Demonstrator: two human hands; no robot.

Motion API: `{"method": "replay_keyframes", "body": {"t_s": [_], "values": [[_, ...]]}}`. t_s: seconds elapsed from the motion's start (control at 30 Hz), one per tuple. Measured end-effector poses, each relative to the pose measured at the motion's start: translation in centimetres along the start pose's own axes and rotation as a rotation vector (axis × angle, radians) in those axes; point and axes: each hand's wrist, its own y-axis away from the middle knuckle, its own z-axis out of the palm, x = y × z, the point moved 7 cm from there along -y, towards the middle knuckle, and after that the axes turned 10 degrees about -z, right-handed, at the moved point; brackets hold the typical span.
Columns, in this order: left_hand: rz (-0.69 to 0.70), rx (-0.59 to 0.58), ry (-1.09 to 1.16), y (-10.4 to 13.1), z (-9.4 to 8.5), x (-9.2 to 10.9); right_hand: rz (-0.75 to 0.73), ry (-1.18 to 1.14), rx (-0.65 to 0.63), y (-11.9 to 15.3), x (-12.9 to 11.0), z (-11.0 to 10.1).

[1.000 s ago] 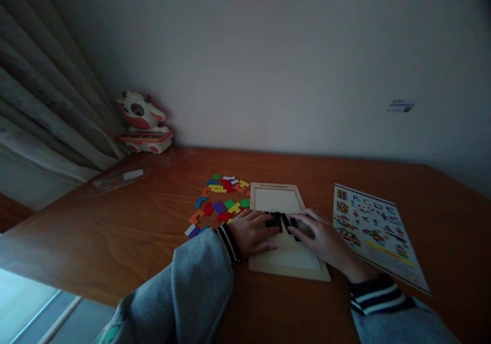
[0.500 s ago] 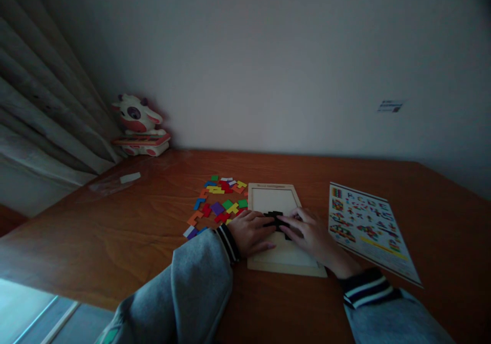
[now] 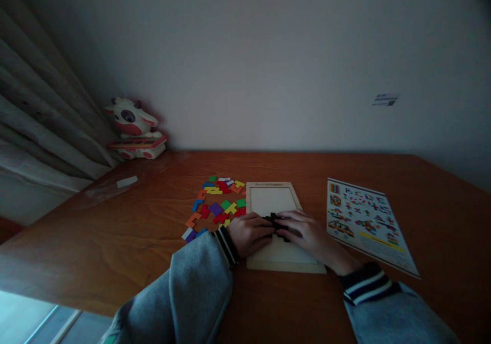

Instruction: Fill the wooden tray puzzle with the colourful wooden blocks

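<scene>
A shallow wooden puzzle tray (image 3: 284, 268) with a pale inside lies on the table in front of me. Near its middle sits a cluster of black puzzle pieces (image 3: 272, 216), partly covered by my fingers. My left hand (image 3: 249, 232) comes from the left, its fingertips closed against the left side of the black pieces. From the right, my right hand (image 3: 306, 231) presses its fingers on their other side. How many black pieces there are is hidden. Left of the tray lie several loose coloured puzzle pieces (image 3: 216, 209), flat and close together.
A printed pattern sheet (image 3: 374, 226) lies to the right of the tray. At the back left stands a cow-shaped toy (image 3: 136, 127) with a keyboard, beside a curtain (image 3: 46, 114). A clear plastic bag (image 3: 103, 190) with a white label rests near the table's left edge.
My right fingers have moved in closer over the black pieces, covering more of them. The left hand has stayed about where it was. The view has shifted slightly.
</scene>
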Motion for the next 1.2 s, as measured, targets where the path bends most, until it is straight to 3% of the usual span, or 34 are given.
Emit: {"method": "replay_keyframes", "body": {"t_s": [0.67, 1.0, 1.2], "values": [[0.044, 0.090, 0.078, 0.0, -0.4, 0.0, 0.179, -0.224, -0.095, 0.2, -0.1, 0.3], [0.088, 0.023, 0.093, 0.2, -1.2, 1.1, 0.072, -0.205, -0.054, 0.2, -0.8, -0.3], [0.102, -0.025, 0.056, 0.5, -0.3, 0.9, 0.063, -0.081, -0.036, 0.6, 0.1, -0.6]]}}
